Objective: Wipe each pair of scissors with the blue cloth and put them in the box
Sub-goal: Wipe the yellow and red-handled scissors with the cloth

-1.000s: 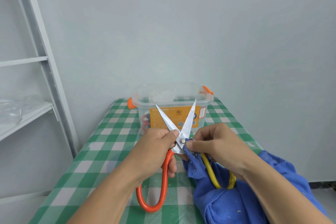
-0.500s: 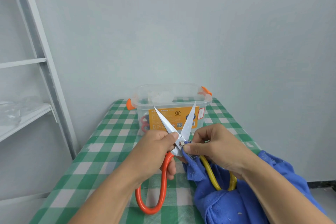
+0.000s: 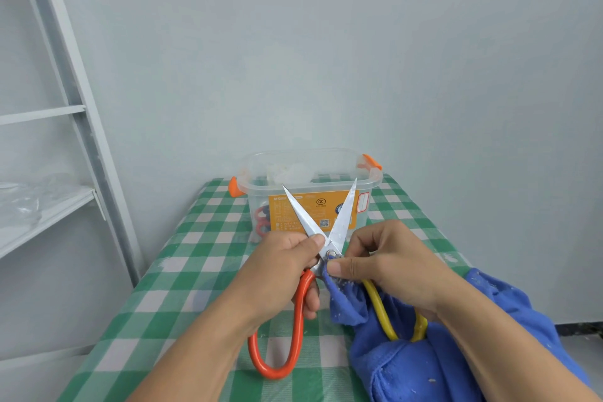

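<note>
1. Far to the left, a white shelf unit [image 3: 49,215] stands beside the table [image 3: 182,271]. It plays no part in the job, and the table's green-checked cover carries everything else.
2. The left hand [image 3: 280,268] is curled round the scissors [image 3: 305,217] just below the pivot. Its thumb sits against the base of one blade, and the orange loop [image 3: 295,320] hangs toward the table. That grip seems meant to steady the tool while it is rubbed.
3. The blades are spread in a V with the tips pointing away from the person. This probably leaves the inner faces and the pivot reachable.
4. Behind the tips sits the clear box [image 3: 321,206], lid off. Red-handled shapes [image 3: 261,220] show through its wall, likely pairs already done. It sits near, so dropping this pair in should need only a short reach.
5. The right hand [image 3: 391,264] pinches a fold of the blue cloth [image 3: 424,369] against the pivot. The yellow loop [image 3: 380,310] runs down into the cloth, and the rest of the cloth lies heaped toward the table's right side.
</note>
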`<state>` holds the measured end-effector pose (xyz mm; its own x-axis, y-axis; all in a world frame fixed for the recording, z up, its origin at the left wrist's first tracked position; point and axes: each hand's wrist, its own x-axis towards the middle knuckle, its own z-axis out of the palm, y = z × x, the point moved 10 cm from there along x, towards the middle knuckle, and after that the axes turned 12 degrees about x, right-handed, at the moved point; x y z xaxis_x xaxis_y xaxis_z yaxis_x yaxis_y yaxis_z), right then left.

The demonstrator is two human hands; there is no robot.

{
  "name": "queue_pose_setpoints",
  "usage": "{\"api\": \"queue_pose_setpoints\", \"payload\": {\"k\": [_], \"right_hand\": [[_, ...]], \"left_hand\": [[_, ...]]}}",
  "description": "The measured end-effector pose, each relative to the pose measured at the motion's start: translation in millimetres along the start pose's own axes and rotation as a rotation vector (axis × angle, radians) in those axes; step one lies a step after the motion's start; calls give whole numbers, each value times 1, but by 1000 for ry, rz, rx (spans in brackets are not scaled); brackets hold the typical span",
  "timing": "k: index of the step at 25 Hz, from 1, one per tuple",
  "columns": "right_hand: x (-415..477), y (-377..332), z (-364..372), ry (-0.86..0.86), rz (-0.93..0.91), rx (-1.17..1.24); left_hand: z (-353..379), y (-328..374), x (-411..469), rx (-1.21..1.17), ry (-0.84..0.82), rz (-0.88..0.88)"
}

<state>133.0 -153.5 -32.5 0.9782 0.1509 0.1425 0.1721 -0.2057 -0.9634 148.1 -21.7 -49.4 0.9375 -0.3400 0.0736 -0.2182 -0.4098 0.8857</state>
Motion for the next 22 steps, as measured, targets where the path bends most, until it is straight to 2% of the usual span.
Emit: {"api": "queue_pose_setpoints", "payload": {"k": [5, 12, 22], "right_hand": [[-2, 9, -3, -15, 84, 116], [0, 4, -2, 61, -29, -78], [1, 4, -4, 95, -81, -64]], "left_hand": [[-1, -3, -1, 19, 0, -13], [-2, -7, -1, 15, 8, -38], [-2, -6, -1, 0, 16, -20]]}}
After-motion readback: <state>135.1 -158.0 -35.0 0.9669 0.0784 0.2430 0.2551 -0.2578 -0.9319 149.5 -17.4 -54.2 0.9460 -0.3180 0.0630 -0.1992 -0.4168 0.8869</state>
